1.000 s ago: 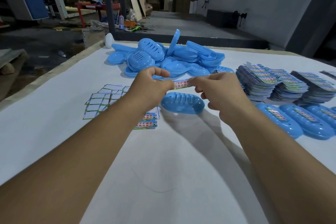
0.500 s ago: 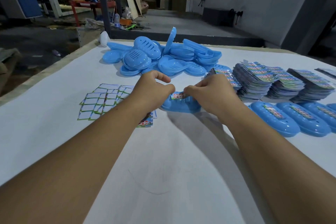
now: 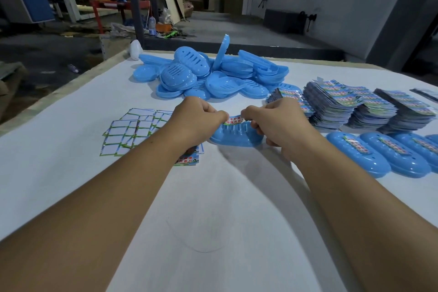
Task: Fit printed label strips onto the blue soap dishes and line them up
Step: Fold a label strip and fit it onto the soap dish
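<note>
A blue soap dish lies on the white table between my hands. A printed label strip arches over its top. My left hand pinches the strip's left end at the dish's left side. My right hand pinches the right end and wraps the dish's right side. At the right, labelled dishes lie side by side in a row.
A heap of unlabelled blue dishes fills the far middle. Stacks of printed labels stand at the right, behind the row. Loose label sheets lie face down at the left, with a few more under my left wrist.
Both hands have brought the label strip down from above the dish onto it. The strip now bends over the dish's top, and my hands grip at its two ends.
</note>
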A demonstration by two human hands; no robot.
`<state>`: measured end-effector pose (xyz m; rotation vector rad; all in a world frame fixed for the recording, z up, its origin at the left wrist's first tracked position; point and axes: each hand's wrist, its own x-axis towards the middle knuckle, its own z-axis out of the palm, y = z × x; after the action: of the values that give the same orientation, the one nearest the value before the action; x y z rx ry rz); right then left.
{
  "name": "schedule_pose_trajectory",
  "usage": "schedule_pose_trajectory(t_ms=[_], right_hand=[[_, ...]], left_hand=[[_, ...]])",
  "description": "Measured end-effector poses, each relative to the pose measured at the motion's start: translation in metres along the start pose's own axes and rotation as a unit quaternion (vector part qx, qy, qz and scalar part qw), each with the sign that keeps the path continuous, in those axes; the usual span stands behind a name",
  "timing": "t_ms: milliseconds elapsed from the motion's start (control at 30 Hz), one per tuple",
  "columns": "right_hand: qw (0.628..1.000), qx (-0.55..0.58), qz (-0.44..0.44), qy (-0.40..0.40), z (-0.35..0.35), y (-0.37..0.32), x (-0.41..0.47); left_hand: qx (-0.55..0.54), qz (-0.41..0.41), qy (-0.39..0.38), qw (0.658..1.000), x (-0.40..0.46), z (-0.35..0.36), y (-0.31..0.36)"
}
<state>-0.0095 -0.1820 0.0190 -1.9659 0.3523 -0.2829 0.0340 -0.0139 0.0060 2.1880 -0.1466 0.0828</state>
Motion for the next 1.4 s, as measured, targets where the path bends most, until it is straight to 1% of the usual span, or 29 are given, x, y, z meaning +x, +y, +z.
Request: schedule_pose_trajectory(t_ms=[133,400,700,800,933,1000,1267,1400], right_hand=[[1.000,0.018,-0.010,0.001,0.0006,0.0004,-0.0009],[0.999,0.033,0.004,-0.004,-0.0001,-0.0009,-0.0015],[0.999,0.034,0.008,-0.007,-0.0009,0.0000,0.0000],[1.000,-0.005,-0.015,0.007,-0.0023,0.0015,0.0009],[0.987,-0.147,-0.063,0.030,-0.0031,0.0018,-0.0001],[0.981,-0.178,-0.070,0.031,-0.0032,0.0019,-0.0007],[0.981,-0.183,-0.063,0.033,-0.0022,0.0048,0.0035],[0.980,-0.186,-0.061,0.030,-0.0018,0.0049,0.0039]], left_hand=[[0.027,0.005,-0.002,1.000,-0.0016,0.0014,0.0018],[0.041,0.010,0.016,0.999,0.0005,0.0021,0.0021],[0.027,0.012,0.008,1.000,-0.0005,0.0023,0.0035],[0.031,0.019,0.005,0.999,-0.0018,0.0023,0.0046],[0.037,0.022,0.000,0.999,-0.0038,0.0033,0.0053],[0.040,0.022,0.000,0.999,-0.0045,0.0030,0.0057],[0.052,0.020,-0.021,0.998,-0.0051,0.0038,0.0074],[0.059,0.018,-0.017,0.998,-0.0049,0.0036,0.0095]])
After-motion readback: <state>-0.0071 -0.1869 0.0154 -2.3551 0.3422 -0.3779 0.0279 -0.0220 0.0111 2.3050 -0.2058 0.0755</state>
